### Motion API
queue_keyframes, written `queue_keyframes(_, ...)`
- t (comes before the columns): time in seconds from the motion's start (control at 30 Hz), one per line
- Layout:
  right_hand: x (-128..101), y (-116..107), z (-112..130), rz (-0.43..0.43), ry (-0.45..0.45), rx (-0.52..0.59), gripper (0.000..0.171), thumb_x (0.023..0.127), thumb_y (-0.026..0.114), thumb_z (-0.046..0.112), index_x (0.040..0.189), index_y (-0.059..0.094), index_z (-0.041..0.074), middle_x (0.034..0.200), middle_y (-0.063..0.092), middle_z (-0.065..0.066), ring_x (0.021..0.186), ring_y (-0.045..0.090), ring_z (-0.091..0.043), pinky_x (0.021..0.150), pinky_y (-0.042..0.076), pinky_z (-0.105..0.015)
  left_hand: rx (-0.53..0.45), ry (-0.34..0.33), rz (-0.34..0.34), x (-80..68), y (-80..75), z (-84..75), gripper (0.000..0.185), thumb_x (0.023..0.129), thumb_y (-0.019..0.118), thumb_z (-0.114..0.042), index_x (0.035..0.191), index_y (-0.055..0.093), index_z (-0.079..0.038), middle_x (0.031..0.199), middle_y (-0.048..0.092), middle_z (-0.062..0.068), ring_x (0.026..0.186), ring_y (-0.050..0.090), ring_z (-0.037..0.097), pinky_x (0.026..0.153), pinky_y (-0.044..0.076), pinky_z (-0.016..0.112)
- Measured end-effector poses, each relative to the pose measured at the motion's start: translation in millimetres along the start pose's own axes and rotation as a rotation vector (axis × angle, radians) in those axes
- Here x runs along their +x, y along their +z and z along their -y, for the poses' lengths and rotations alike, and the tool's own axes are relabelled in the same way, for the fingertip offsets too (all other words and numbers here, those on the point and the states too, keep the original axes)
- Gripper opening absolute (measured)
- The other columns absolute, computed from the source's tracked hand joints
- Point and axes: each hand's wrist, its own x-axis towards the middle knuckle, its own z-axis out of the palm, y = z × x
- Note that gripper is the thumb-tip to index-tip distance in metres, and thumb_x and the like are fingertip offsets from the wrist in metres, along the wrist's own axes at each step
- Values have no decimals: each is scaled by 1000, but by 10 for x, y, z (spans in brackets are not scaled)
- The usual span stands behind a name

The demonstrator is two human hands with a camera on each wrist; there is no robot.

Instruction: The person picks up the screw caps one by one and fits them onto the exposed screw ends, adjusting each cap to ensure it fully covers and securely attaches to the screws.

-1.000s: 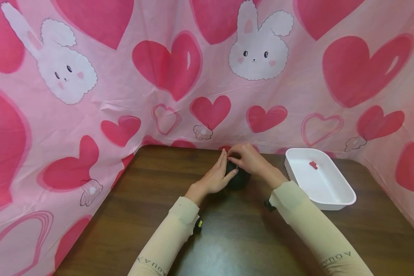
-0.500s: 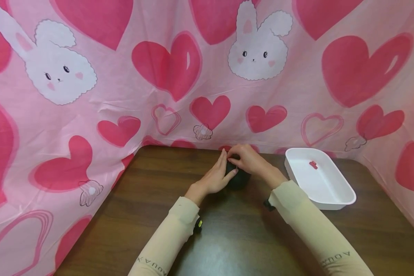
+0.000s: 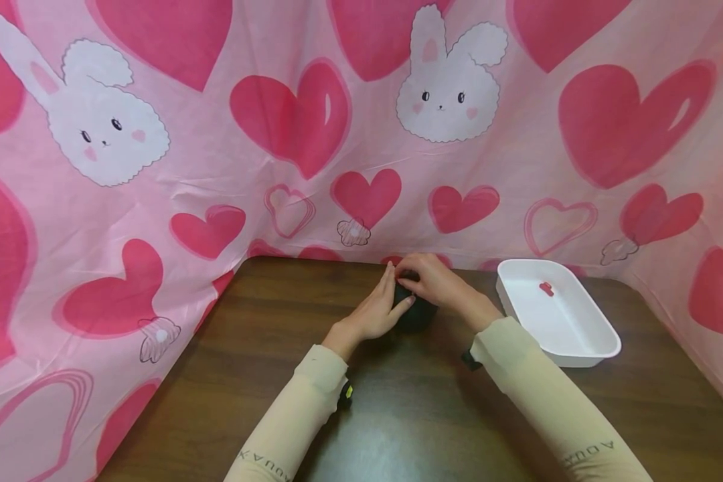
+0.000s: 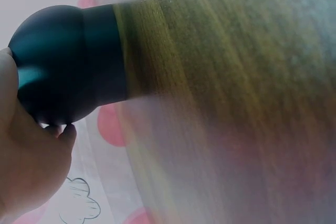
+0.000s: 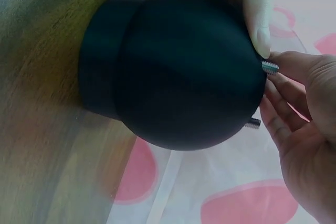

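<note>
a dark rounded dome (image 3: 414, 313) with a short cylindrical base stands on the wooden worktop (image 3: 397, 415), near the heart-and-rabbit backdrop (image 3: 313, 134) and to the left of the white tray (image 3: 602, 338), well apart from it. the left hand (image 3: 375, 309) cups the dome's left flank, fingers laid up along its curve and thumb across the near side, so this grip is loosely wrapped round the dome. the right hand (image 3: 435, 281) sits over the dome's top, its fingertips pinching at something small there; the right wrist view shows two short threaded metal studs (image 5: 269, 67) poking out of the crown, one right at the fingertips. the shell looks smooth, matte and rigid, likely hard plastic or coated metal, so it should not give under pressure but could slide in a dry palm. its weight cannot be told. the best hold seems to be low on the dome, where the bulb narrows into the straight base, bracing it from the side while the studs are handled with a fine pinch. a small red piece (image 3: 545, 288) lies inside the tray.
</note>
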Motion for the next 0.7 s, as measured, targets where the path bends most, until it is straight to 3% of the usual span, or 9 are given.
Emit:
queue_keyframes(0.3, -64, -120, -18, 62, 42, -61, 23, 87, 82, 10, 108, 75, 3, 104, 74, -9, 95, 67, -26, 94, 57, -45, 14, 3, -11, 4, 14, 12, 90, 106, 42, -56, 164, -7, -8, 172, -6, 11, 158, 7, 22, 126, 17, 38)
queue_keyframes(0.7, -138, -233, -68, 88, 26, -93, 7, 88, 81, 9, 93, 77, 8, 91, 70, -5, 84, 63, -22, 84, 60, -40, 23, -29, -7, 10, 10, -11, 91, 105, 40, -59, 164, -7, -9, 173, -6, 9, 158, 7, 21, 126, 16, 37)
